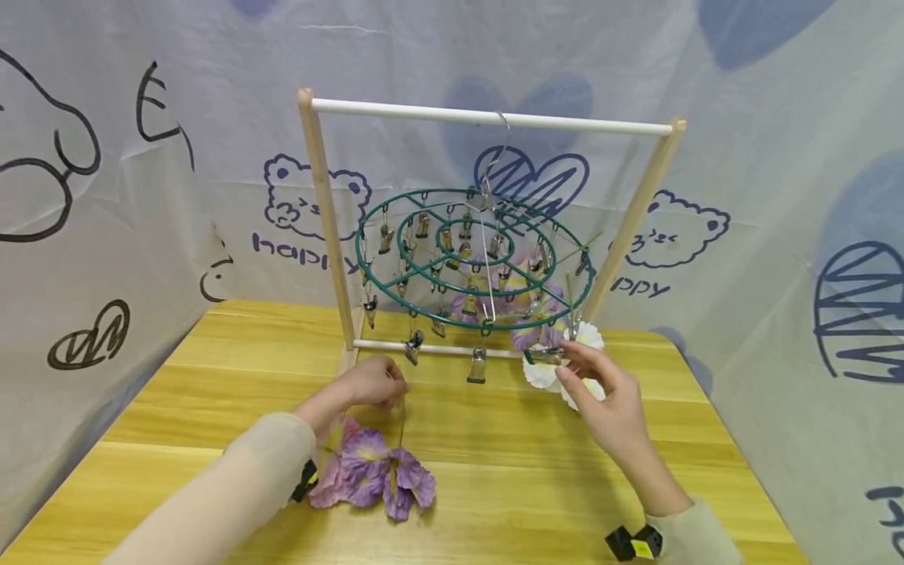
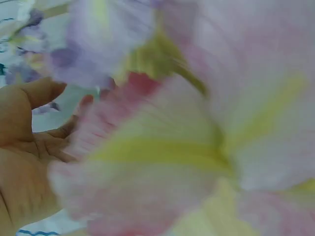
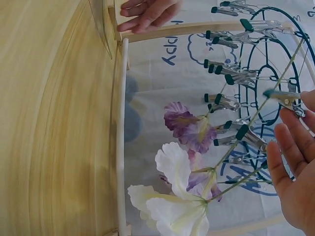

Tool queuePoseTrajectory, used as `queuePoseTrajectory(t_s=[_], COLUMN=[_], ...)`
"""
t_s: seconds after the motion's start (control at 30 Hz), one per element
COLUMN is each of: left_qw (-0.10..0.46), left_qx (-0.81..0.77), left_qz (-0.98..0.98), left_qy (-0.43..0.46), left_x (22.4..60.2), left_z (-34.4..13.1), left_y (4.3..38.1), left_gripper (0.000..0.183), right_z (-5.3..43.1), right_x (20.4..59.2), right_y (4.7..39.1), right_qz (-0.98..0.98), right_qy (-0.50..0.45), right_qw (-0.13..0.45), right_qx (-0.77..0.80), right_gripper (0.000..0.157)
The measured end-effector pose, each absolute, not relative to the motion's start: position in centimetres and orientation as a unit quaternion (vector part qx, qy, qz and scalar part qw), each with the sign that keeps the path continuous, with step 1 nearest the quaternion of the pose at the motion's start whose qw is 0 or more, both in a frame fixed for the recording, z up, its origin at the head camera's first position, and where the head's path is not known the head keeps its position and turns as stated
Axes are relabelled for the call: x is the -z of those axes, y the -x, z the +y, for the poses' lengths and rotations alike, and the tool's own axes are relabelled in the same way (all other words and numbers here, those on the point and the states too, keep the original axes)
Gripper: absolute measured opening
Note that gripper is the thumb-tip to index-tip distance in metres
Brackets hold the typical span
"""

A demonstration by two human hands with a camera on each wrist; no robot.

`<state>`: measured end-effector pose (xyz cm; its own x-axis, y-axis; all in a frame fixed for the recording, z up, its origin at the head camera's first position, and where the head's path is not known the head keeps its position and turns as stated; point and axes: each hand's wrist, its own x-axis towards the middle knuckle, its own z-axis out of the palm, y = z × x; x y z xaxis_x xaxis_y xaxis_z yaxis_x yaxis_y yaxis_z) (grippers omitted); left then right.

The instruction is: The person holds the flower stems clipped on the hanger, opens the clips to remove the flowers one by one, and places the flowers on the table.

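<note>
In the head view my left hand (image 1: 367,384) is low at the left, its fingers curled at the thin stem of a flower. Pink and purple artificial flowers (image 1: 374,471) hang below it, and their petals cover most of the left wrist view. My right hand (image 1: 607,400) pinches a metal clip (image 3: 285,98) with green tips between thumb and fingers, at the near right rim of a round green hanger (image 1: 424,310). Beside this hand a white flower (image 3: 182,196) hangs with its petals down and its long stem reaching up to the hanger.
The hanger hooks over the white bar (image 1: 424,114) of a wooden stand (image 1: 325,212). Several clips dangle from its rings. More purple flowers (image 3: 192,128) hang at its far right. Printed cloth (image 1: 424,47) surrounds the wooden table (image 1: 494,502).
</note>
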<state>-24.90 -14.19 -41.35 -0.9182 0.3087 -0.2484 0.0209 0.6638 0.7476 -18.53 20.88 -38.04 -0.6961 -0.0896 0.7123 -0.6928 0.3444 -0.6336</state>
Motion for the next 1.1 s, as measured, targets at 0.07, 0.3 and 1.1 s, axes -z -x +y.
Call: queuePoseTrajectory(t_s=[0.07,0.3,1.1], left_qw=[0.165,0.118,0.046], left_qx=[-0.389,-0.358,-0.533], left_qz=[0.900,0.917,0.819], left_qy=[-0.105,-0.133,-0.205], left_x=[40.8,38.9,38.3], left_z=[-13.8,-12.2,-5.8], left_y=[24.7,23.1,15.7], left_gripper=[0.021,0.029,0.033], right_z=[21.1,21.6,23.0], right_x=[38.2,38.6,38.3], right_y=[18.6,18.7,20.2], right_qz=[-0.767,-0.766,-0.703], right_qy=[-0.261,-0.274,-0.178], right_qw=[0.284,0.273,0.393], right_qx=[-0.513,-0.513,-0.565], right_gripper=[0.038,0.036,0.020])
